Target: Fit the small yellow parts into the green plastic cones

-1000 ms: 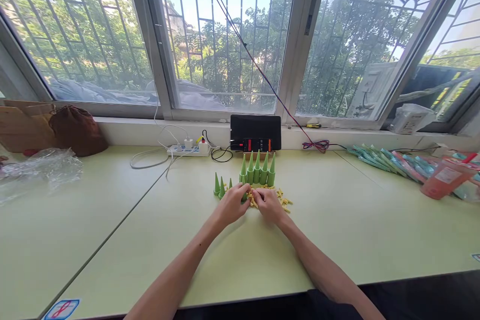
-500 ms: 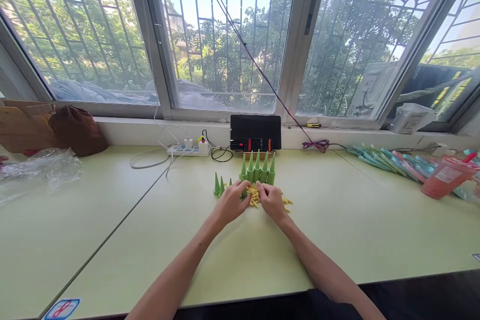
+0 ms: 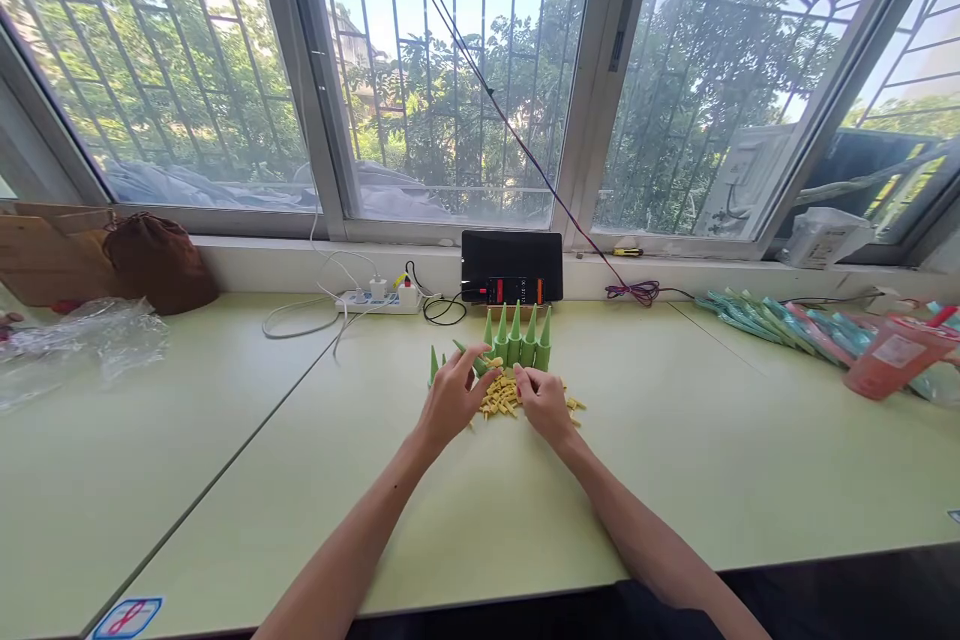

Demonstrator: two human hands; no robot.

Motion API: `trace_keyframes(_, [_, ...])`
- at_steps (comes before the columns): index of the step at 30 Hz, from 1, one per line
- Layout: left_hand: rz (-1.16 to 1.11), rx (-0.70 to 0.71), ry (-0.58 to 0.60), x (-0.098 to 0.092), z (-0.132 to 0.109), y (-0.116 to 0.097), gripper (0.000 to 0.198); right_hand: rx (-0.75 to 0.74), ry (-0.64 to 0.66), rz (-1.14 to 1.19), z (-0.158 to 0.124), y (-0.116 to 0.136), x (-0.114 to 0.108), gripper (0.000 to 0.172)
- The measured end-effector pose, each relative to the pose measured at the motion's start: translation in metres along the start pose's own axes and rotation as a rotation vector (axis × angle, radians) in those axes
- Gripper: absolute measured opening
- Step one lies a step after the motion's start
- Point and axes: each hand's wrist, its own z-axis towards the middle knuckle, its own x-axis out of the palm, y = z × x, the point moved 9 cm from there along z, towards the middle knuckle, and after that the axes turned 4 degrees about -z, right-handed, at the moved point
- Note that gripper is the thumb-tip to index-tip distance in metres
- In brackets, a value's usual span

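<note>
Both my hands work at a heap of small yellow pieces (image 3: 504,396) on the pale green table (image 3: 675,440). My left hand (image 3: 448,399) has lifted a green cone (image 3: 471,358) and pinches it tilted, tip to the left, above the heap. My right hand (image 3: 544,402) rests on the heap's right side with fingers curled, pinching something small that I cannot make out. Just behind stands a row of upright green cones (image 3: 519,340). More small green cones (image 3: 436,364) stand to the left, partly hidden by my left hand.
A black device with red lights (image 3: 511,266) leans against the sill behind the cones, beside a power strip (image 3: 377,299) with cables. Clear plastic (image 3: 79,340) and a brown bag (image 3: 160,262) lie far left. Teal and pink packets (image 3: 780,322) lie at right.
My left hand has risen from the heap with a green cone held tilted. My right hand has shifted slightly back along the heap's right side.
</note>
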Motion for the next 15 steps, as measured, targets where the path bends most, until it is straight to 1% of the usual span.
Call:
trace_keyframes(2, [0.012, 0.02, 0.047, 0.005, -0.001, -0.002, 0.027, -0.002, 0.0, 0.005, 0.0, 0.0, 0.0, 0.049])
trace_keyframes(4, [0.024, 0.037, 0.058, 0.007, -0.002, -0.004, 0.027, 0.0, 0.002, 0.005, 0.0, 0.001, 0.0, 0.049])
trace_keyframes(6, [0.041, 0.05, 0.036, 0.003, -0.003, -0.005, 0.028, 0.004, 0.01, 0.007, -0.001, 0.001, 0.001, 0.049])
trace_keyframes(8, [0.056, 0.062, -0.013, -0.004, -0.002, -0.005, 0.029, 0.004, 0.017, 0.014, -0.001, 0.001, 0.002, 0.049])
trace_keyframes(10, [0.068, 0.058, -0.106, -0.015, -0.001, -0.004, 0.03, -0.002, 0.018, 0.018, 0.0, 0.001, 0.002, 0.05])
trace_keyframes(15, [0.139, -0.027, -0.431, -0.054, -0.003, 0.009, 0.034, -0.01, 0.007, 0.035, -0.001, 0.001, 0.002, 0.05])
